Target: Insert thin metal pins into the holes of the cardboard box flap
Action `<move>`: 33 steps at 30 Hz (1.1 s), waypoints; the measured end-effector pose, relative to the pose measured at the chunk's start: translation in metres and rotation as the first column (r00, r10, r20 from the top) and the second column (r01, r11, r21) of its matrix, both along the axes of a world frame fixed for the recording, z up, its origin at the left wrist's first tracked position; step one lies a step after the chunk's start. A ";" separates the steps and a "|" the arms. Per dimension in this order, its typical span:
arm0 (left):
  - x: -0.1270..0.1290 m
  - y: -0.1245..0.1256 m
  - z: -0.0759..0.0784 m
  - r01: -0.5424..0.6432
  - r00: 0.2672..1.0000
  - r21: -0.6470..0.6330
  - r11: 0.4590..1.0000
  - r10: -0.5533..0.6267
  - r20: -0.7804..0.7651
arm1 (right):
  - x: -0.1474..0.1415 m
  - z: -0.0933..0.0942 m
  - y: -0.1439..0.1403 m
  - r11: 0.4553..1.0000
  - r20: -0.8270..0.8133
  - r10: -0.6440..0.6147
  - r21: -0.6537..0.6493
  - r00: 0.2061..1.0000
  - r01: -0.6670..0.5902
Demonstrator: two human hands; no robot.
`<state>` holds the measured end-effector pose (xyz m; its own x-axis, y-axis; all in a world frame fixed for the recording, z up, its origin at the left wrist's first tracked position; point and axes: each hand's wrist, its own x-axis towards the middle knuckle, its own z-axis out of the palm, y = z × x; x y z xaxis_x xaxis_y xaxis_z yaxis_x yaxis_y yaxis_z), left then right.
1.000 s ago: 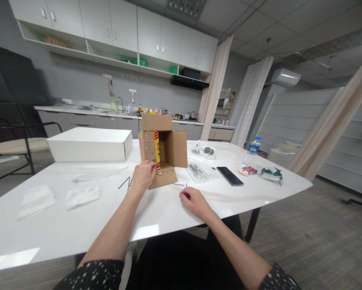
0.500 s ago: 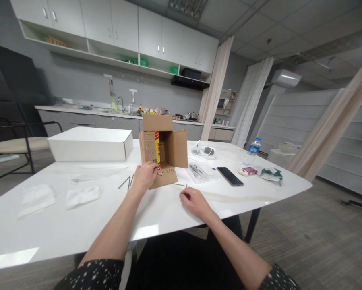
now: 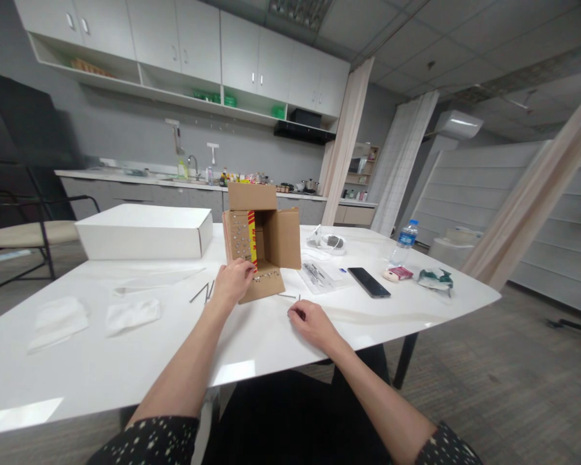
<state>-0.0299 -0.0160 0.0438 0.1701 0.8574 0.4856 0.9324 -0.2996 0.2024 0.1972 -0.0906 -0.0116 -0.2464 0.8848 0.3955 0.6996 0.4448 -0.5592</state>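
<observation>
You are bracing the cardboard box [image 3: 264,242] with left hand [image 3: 232,282]; right hand [image 3: 309,321] is pinching a nail [image 3: 294,298]. Next: seating it in the flap needs a steady tip.

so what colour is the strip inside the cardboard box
Yellow and red, on the strip inside the cardboard box; head view.

No word, brand or number could be read anywhere in the head view. Red marks were seen on a yellow strip inside the cardboard box [image 3: 264,240], but they were too small and blurred to be made out. The label on the water bottle [image 3: 405,241] and the print on the small pink packet [image 3: 401,272] were likewise too small to be read.
</observation>
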 end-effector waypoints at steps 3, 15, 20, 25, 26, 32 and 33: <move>0.002 0.000 -0.001 0.011 0.999 -0.047 0.999 -0.013 -0.043 | 0.000 0.000 0.000 1.000 0.002 -0.001 0.000 1.000 0.001; 0.001 -0.001 -0.006 -0.015 0.993 -0.115 0.993 0.001 -0.116 | 0.001 -0.001 0.000 1.000 -0.007 -0.007 -0.002 1.000 0.007; 0.010 0.001 -0.015 0.004 0.993 -0.043 0.999 -0.010 -0.121 | 0.001 -0.004 0.003 1.000 -0.010 0.004 0.012 1.000 -0.003; 0.032 -0.004 -0.024 0.213 0.964 0.001 0.977 -0.210 -0.161 | 0.001 -0.004 0.003 1.000 -0.014 0.007 0.017 1.000 -0.007; 0.037 -0.005 -0.026 0.263 0.948 -0.012 0.965 -0.261 -0.182 | 0.001 -0.004 0.003 1.000 -0.015 0.008 0.019 1.000 -0.007; 0.055 -0.009 -0.039 0.412 0.877 -0.123 0.903 -0.430 -0.213 | 0.002 -0.006 0.004 0.999 -0.019 0.025 0.034 0.999 -0.025; 0.055 -0.009 -0.041 0.427 0.869 -0.133 0.894 -0.447 -0.215 | 0.002 -0.006 0.004 0.999 -0.019 0.026 0.037 0.999 -0.025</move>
<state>0.0256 -0.0246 0.0030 0.6361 0.7026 0.3189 0.7328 -0.6795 0.0355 0.1989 -0.0866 -0.0177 -0.2605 0.8630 0.4329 0.6772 0.4830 -0.5552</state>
